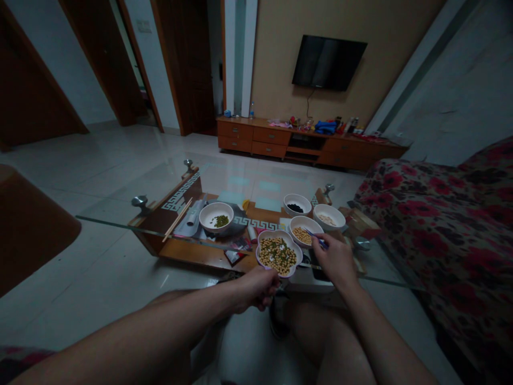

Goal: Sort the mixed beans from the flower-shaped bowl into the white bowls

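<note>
My left hand (259, 289) is closed at the near rim of a scalloped, flower-shaped bowl (297, 261), which holds mixed soybeans, green beans and a few white pieces. In my right hand (335, 258) is a pair of blue tweezers (319, 238), pinched between thumb and fingers. Their tips reach into a round white bowl (294, 220) of soybeans (301, 235), just behind the scalloped bowl. Whether the tips hold a bean is too small to tell. Beside it stand a white bowl (340, 215) with pale flat pieces and another bowl (286, 201) with black beans.
On the glass table (120, 211), a white bowl (203, 218) with green beans stands left, near wooden chopsticks (176, 220). A floral sofa (449, 214) flanks the right side. Beyond are a low wooden cabinet (270, 144) and a wall television (329, 63).
</note>
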`<state>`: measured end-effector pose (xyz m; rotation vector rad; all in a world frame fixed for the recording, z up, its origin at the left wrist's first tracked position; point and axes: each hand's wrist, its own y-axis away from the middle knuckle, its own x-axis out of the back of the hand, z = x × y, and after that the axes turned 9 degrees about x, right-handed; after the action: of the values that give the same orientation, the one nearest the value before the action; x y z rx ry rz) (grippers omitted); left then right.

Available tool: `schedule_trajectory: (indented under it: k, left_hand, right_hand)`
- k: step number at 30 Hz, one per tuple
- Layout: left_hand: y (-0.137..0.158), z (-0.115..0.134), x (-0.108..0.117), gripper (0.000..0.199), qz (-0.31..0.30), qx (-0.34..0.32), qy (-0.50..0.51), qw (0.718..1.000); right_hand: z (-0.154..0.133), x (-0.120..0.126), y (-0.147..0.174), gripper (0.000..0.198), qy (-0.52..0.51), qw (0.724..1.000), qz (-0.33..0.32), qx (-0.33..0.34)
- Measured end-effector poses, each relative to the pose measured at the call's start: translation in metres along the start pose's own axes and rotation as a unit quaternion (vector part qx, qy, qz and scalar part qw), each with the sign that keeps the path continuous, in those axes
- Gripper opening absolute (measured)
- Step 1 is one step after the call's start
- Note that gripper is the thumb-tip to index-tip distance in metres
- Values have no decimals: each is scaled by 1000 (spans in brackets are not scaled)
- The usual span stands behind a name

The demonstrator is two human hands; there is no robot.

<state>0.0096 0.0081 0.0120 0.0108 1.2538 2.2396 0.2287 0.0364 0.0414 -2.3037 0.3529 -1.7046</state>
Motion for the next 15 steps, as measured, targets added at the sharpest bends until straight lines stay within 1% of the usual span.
schedule_trajectory:
  k: [4,6,11,15]
  left_hand:
    - [-1,-1,1,18,-4,-3,-2,1000]
    - [-1,-2,2,19,-9,-3,-2,1000]
    - [0,-1,1,15,-12,-3,-2,1000]
    - [4,2,-1,12,-14,-4,-4,1000]
  right_hand:
    - [-8,-2,3,33,-49,992,-88,73]
    - [-12,-2,5,32,-53,987,-121,90]
    - [-19,-2,5,31,-24,983,-169,74]
    - [-21,-4,5,32,0,981,-181,73]
